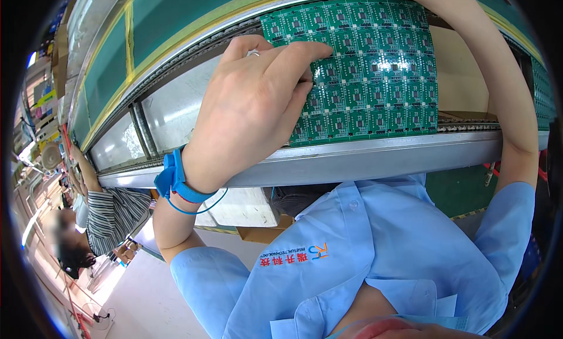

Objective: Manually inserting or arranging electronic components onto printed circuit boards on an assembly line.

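Note:
A green printed circuit board panel (pixel 375 69), a grid of several identical small boards with dark chips, lies across the rails of a conveyor. My left hand (pixel 252 98) reaches over its left edge. The index finger stretches onto the board's surface and the thumb stands apart from it, near the left edge. The remaining fingers are bent and partly hidden; nothing shows between the index finger and thumb. A blue wrist strap (pixel 183 178) with a thin cord circles my left wrist. My right forearm (pixel 495 51) arches up past the panel's right side, its hand beyond the top edge.
A metal rail (pixel 363 160) runs along the conveyor's near side, with chain tracks inside. Another green panel (pixel 541 92) shows at the far right. At left, a person in a striped shirt (pixel 117 216) reaches toward the line. A white box (pixel 243 207) stands below the rail.

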The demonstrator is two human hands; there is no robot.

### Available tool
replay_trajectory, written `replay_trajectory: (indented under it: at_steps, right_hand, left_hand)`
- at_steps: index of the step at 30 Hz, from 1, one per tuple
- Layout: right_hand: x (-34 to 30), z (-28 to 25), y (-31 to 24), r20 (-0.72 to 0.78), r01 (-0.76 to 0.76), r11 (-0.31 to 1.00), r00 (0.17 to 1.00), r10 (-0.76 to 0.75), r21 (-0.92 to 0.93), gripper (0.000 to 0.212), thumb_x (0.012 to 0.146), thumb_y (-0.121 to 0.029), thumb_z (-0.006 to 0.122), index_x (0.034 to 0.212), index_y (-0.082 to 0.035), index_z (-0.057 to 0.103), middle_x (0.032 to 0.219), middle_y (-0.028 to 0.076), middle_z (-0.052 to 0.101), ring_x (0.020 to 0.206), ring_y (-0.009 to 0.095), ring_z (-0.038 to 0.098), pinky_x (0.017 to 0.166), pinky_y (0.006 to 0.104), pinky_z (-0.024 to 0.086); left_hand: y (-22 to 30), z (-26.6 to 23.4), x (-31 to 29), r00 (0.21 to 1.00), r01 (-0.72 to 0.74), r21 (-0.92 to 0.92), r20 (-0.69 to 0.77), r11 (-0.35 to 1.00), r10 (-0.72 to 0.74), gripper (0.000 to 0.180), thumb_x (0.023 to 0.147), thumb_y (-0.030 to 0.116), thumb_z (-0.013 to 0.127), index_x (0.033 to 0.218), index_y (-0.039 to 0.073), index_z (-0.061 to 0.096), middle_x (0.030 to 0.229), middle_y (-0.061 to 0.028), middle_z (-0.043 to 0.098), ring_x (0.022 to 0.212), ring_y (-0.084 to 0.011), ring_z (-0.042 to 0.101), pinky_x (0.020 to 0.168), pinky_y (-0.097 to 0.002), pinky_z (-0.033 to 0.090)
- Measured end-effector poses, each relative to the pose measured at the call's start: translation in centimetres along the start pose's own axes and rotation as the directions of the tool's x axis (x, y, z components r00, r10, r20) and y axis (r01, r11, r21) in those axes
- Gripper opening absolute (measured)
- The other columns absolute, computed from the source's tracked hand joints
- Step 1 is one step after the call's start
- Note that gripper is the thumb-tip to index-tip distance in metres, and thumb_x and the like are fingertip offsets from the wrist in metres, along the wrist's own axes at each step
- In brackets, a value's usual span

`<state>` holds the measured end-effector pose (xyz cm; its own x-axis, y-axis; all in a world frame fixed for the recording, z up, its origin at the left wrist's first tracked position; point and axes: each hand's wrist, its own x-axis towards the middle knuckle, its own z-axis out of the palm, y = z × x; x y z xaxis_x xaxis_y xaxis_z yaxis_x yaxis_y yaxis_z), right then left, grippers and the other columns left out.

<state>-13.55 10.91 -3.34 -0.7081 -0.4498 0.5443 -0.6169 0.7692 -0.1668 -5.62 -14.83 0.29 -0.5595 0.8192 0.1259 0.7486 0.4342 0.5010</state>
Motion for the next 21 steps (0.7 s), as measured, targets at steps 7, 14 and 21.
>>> replay_trajectory:
  at_steps: [7, 14, 21]
  right_hand:
    - [-0.3, -1.4, 0.0, 0.083, -0.104, 0.995, 0.991, 0.104, -0.004, 0.012, 0.088, -0.008, 0.06, 0.092, 0.0, 0.069, 0.087, 0.016, 0.069, 0.083, 0.035, 0.066, 0.074, 0.044, 0.051]
    - [-2.4, -1.6, 2.9, -0.148, 0.122, 0.878, 0.987, -0.059, 0.463, 0.009, 0.086, -0.004, 0.065, 0.092, 0.001, 0.07, 0.084, 0.016, 0.07, 0.076, 0.031, 0.067, 0.069, 0.037, 0.052]
    - [-5.1, -6.6, -8.1, 0.452, -0.523, 0.73, 0.831, 0.324, 0.439, 0.01, 0.089, -0.008, 0.072, 0.097, -0.003, 0.069, 0.079, 0.002, 0.067, 0.069, 0.006, 0.06, 0.06, 0.0245, 0.045]
  left_hand:
    - [0.3, 0.2, 0.0, 0.997, -0.066, 0.09, -0.021, 0.994, 0.068, 0.041, 0.078, -0.004, 0.072, 0.116, 0.008, 0.067, 0.08, 0.0004, 0.065, 0.068, -0.0165, 0.06, 0.087, -0.0342, 0.045]
    - [1.0, 1.1, 0.7, 0.99, -0.132, 0.2, -0.029, 0.971, 0.14, 0.036, 0.079, -0.003, 0.071, 0.113, 0.008, 0.068, 0.078, -0.0018, 0.066, 0.07, -0.0192, 0.063, 0.087, -0.0378, 0.047]
    - [-0.4, -1.5, -0.4, 0.977, -0.082, 0.215, -0.177, 0.973, 0.122, 0.017, 0.078, 0.005, 0.079, 0.095, 0.007, 0.076, 0.08, -0.0076, 0.069, 0.071, -0.0215, 0.062, 0.074, -0.0305, 0.051]
